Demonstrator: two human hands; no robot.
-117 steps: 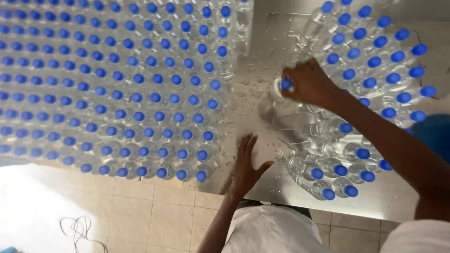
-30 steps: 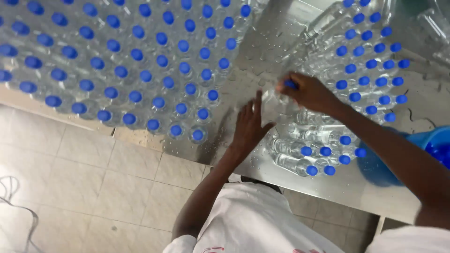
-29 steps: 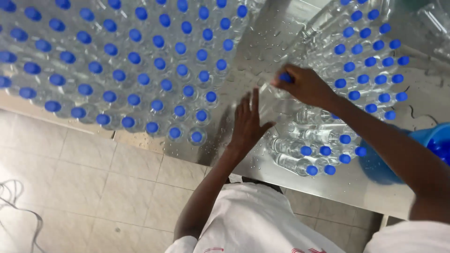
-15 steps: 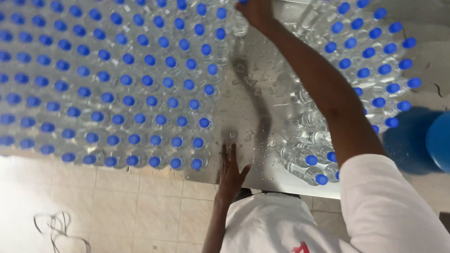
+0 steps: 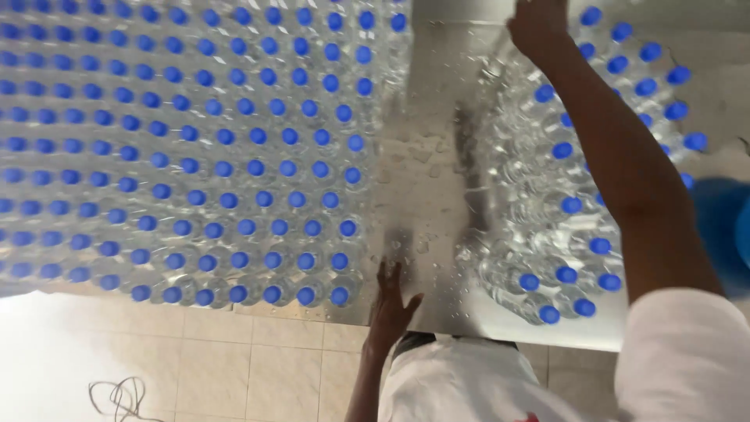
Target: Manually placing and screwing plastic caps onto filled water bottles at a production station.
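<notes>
My left hand (image 5: 389, 303) lies flat with fingers spread on the near edge of a wet metal table (image 5: 426, 180), beside the front corner of a large block of clear bottles with blue caps (image 5: 234, 156). My right arm stretches across a smaller cluster of blue-capped bottles (image 5: 547, 203) on the right. My right hand (image 5: 537, 27) is at the far end of that cluster, at the top edge of the view. Its fingers are cut off there, so any grip is hidden.
A bare, wet strip of table runs between the two bottle groups. A blue tub (image 5: 723, 234) stands at the right edge. Below the table is a beige tiled floor (image 5: 234, 363) with a loose cable (image 5: 117, 395). I wear a white top.
My right hand left the blue-capped bottle in the near part of the right cluster and reached to the far end. My left hand drew back to the table's near edge.
</notes>
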